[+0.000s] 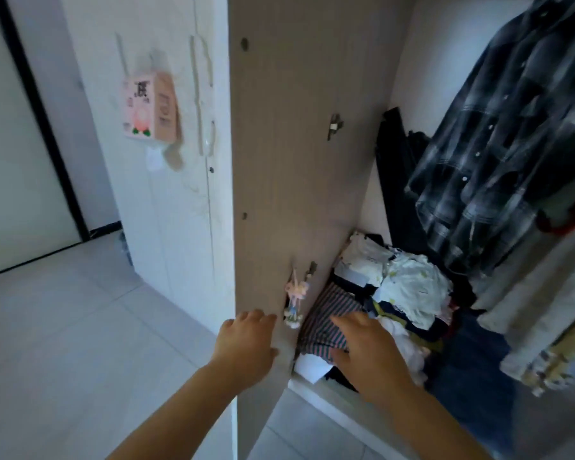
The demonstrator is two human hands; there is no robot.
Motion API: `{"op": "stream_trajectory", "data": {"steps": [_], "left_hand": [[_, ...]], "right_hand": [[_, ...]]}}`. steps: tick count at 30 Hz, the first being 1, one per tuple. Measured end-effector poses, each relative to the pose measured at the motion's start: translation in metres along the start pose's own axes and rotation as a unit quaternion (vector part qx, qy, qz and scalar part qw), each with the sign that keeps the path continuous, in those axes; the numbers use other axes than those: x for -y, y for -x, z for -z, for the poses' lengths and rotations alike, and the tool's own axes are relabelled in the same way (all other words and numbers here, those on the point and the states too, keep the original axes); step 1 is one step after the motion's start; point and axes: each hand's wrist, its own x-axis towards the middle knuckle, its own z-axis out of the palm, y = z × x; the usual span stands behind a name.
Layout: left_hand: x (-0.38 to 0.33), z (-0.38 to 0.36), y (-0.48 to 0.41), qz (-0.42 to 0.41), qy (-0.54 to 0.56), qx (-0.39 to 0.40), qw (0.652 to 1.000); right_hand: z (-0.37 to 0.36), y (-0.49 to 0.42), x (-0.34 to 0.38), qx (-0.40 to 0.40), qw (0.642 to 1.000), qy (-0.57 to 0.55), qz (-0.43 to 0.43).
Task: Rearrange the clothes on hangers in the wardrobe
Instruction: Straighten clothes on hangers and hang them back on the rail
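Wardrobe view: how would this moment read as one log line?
left hand: on open wardrobe door | right hand: open, above striped garment | plaid shirt: hanging, untouched

Door (296, 161) left of the clothes pile (395, 293); shirt (498, 144) at right, above the pile
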Motion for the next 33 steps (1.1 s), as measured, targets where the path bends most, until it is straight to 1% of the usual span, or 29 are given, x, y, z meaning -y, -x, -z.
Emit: {"op": "stream_trajectory", "data": {"steps": [4, 8, 12, 16, 20, 23, 28, 33], "left_hand": [[0.063, 0.002, 0.06, 0.088, 0.014, -0.008, 0.996], [0.13, 0.014, 0.121, 0.168, 0.017, -0.022, 0.985], [0.207, 0.031, 0.195, 0.239, 0.009, -0.035, 0.97], [0.288, 0.048, 0.282, 0.318, 0.006, -0.053, 0.947], [0.356, 0.062, 0.371, 0.396, 0.003, -0.065, 0.916], [0.396, 0.068, 0.431, 0.461, -0.001, -0.078, 0.884], [0.444, 0.068, 0.511, 0.555, 0.007, -0.086, 0.828], [0.493, 0.069, 0.556, 0.633, 0.001, -0.094, 0.768]], "right_hand": [[-0.019, 0.008, 0.072, 0.027, 0.997, -0.026, 0.072], [-0.034, 0.006, 0.152, 0.045, 0.988, -0.021, 0.146], [-0.055, 0.005, 0.25, 0.067, 0.974, -0.028, 0.213], [-0.08, 0.008, 0.358, 0.085, 0.957, -0.029, 0.277], [-0.109, 0.02, 0.465, 0.113, 0.933, -0.039, 0.341], [-0.129, 0.031, 0.54, 0.137, 0.908, -0.047, 0.392], [-0.16, 0.047, 0.647, 0.173, 0.855, -0.052, 0.486], [-0.194, 0.044, 0.749, 0.197, 0.791, -0.053, 0.577]]}}
